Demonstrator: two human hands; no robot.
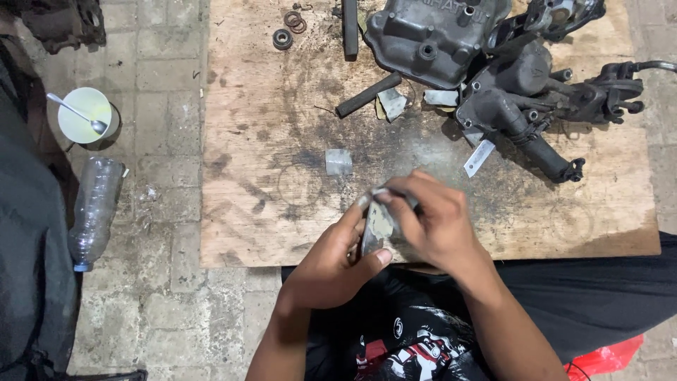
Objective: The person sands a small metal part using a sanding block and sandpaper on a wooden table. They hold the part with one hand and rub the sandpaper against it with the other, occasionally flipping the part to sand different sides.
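Both our hands — left hand [337, 262], right hand [431, 220] — pinch a small grey metal part [379, 227]; dismantled engine parts [493, 77] lie at one o'clock.

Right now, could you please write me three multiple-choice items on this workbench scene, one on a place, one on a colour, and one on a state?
1. Where does the spoon lie?
A. In the white cup on the paving
B. On the wooden board
C. Inside the plastic bottle

2. What colour is the bottle's cap?
A. Red
B. Blue
C. Yellow

3. How is the small flat metal piece held?
A. It lies untouched on the board
B. Only the left hand grips it
C. Both hands hold it, above the board's near edge

Answers:
1 A, the spoon's bowl rests in the cup, left of the board.
2 B, a blue cap shows at the lying bottle's near end.
3 C, the left hand's thumb and fingers pinch it while the right hand closes over its top.
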